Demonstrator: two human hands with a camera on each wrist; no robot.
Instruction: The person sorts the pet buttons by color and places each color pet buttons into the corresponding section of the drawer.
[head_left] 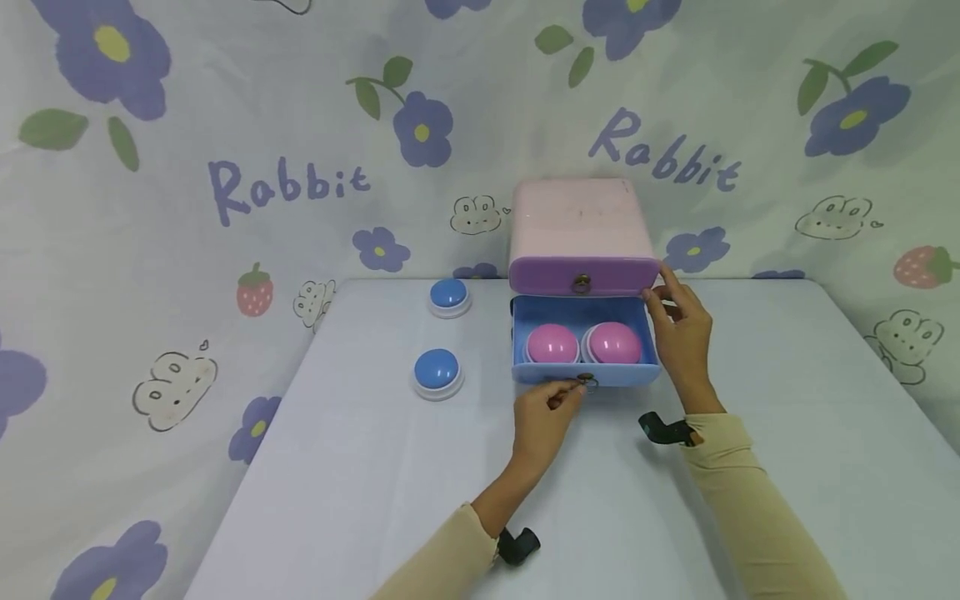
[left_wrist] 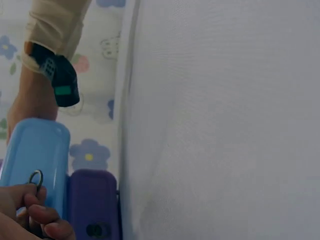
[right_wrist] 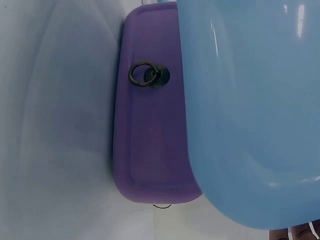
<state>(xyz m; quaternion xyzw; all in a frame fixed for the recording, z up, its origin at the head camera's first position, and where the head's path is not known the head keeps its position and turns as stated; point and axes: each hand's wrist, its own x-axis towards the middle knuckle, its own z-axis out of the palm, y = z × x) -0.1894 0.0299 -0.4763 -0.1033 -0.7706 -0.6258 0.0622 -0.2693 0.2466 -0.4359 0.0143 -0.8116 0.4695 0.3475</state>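
A small drawer cabinet with a pink top stands against the back cloth. Its light-blue drawer is pulled out, and two pink domed buttons with white bases sit side by side in it. My left hand pinches the metal ring pull on the blue front between thumb and fingers. At the cabinet's right front corner my right hand grips, thumb at the front and fingers along the side. Only a few of its fingertips show past the blue drawer in the right wrist view.
Two blue domed buttons with white bases, a far one and a nearer one, stand left of the cabinet on the white table. A purple drawer front with a ring pull sits beside the blue one. Patterned cloth hangs behind.
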